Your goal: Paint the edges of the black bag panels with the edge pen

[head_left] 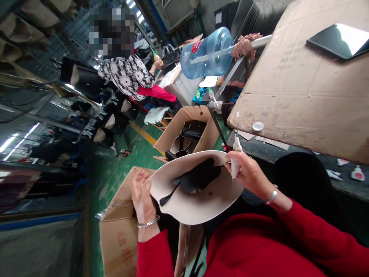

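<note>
An open, rounded bag body (pixel 201 207) with a pale cream inner face sits in front of me, its mouth facing up. Inside it are a dark pocket-like piece (pixel 198 175) and a black strip (pixel 168 196). On its left edge, my left hand (pixel 142 194) is closed, fingers curled at the rim. My right hand (pixel 248 169) grips a thin pointed tool (pixel 236 163) with a white-wrapped handle, tip up, beside the bag's right rim. Whether those fingers also pinch the rim, I cannot tell.
Cardboard boxes stand at left (pixel 119 231) and ahead (pixel 211 134), the far one holding black bags. To the right, a cardboard-covered table (pixel 302 96) bears a phone (pixel 340 40) and a white cap (pixel 258 126). A water jug (pixel 206 52) and a co-worker (pixel 127 77) are beyond.
</note>
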`<state>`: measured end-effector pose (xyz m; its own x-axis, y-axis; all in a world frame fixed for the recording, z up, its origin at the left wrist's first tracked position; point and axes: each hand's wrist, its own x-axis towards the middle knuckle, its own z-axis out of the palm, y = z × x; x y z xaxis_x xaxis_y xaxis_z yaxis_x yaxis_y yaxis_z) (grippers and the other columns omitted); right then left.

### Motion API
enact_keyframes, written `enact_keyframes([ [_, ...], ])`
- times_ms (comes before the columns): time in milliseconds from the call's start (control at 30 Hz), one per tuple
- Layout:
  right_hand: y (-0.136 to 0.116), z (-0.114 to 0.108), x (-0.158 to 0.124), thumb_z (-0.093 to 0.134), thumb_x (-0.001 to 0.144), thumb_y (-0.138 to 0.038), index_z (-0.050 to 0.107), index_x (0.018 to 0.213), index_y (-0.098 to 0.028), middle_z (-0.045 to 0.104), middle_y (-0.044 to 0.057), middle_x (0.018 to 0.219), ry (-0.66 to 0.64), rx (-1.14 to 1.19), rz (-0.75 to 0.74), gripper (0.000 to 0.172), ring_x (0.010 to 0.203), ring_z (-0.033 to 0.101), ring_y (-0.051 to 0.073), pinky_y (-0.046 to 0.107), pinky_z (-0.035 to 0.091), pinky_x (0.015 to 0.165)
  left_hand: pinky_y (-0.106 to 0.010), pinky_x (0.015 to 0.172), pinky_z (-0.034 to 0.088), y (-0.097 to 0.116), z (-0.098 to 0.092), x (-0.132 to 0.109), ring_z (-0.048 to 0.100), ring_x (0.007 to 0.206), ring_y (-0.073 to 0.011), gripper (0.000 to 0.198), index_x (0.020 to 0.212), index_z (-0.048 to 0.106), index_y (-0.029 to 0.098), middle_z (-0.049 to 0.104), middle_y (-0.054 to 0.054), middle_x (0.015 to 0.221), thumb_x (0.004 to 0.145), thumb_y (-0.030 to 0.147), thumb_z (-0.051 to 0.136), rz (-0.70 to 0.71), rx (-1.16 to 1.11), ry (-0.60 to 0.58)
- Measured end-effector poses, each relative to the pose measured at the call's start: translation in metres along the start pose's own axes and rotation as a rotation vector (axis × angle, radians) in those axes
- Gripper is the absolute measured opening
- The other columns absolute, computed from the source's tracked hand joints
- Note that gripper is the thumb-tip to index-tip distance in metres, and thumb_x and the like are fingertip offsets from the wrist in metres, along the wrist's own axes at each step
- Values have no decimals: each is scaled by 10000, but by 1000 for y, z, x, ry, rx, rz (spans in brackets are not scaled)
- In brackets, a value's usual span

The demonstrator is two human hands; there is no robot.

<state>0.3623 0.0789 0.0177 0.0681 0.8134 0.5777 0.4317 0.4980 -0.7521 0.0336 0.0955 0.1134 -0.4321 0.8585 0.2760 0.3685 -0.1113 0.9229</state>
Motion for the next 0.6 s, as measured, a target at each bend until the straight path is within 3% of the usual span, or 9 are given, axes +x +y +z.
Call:
enact_keyframes([
  [100, 1, 5, 2, 617, 933, -198, 499, 1197, -260, 652, 67, 1054, 45, 28, 74, 296, 790, 638, 174, 297, 533, 727, -382, 1063, 486, 12, -5, 8, 610, 1248, -256, 655, 1377, 564, 274, 593, -109, 1423, 775, 400, 791, 6, 161, -382],
  [167, 2, 8, 4, 643, 916, -220, 491, 1199, -257, 638, 86, 1133, 88, 51, 122, 323, 864, 648, 190, 320, 536, 777, -400, 1080, 475, 18, -3, 9, 634, 1222, -262, 660, 1379, 588, 279, 670, -95, 1336, 764, 389, 799, 34, 342, -506],
  [233, 3, 10, 6, 680, 890, -246, 495, 1180, -253, 632, 79, 1135, 154, 72, 186, 344, 857, 641, 190, 324, 532, 783, -399, 1038, 505, 24, 1, 11, 691, 1111, -262, 589, 1320, 655, 257, 762, -74, 1135, 761, 393, 783, 47, 507, -553],
  [367, 6, 6, 12, 717, 858, -286, 514, 1074, -247, 614, 0, 926, 221, 162, 299, 299, 680, 570, 137, 266, 493, 676, -337, 761, 603, 44, 7, 17, 740, 803, -250, 566, 1222, 733, 236, 786, -33, 830, 693, 427, 798, 15, 607, -577],
  [467, 7, -2, 23, 703, 861, -291, 519, 1035, -248, 588, -33, 833, 199, 239, 327, 257, 624, 523, 115, 235, 451, 622, -291, 624, 611, 72, -2, 14, 745, 742, -249, 603, 1191, 758, 251, 795, -39, 846, 636, 469, 848, -53, 565, -671],
  [600, 8, -15, 41, 729, 819, -260, 536, 1017, -236, 621, -27, 844, 149, 331, 344, 277, 674, 547, 120, 224, 444, 640, -251, 609, 616, 113, -26, -5, 755, 774, -246, 591, 1218, 748, 300, 795, -36, 921, 652, 399, 884, -169, 524, -818],
])
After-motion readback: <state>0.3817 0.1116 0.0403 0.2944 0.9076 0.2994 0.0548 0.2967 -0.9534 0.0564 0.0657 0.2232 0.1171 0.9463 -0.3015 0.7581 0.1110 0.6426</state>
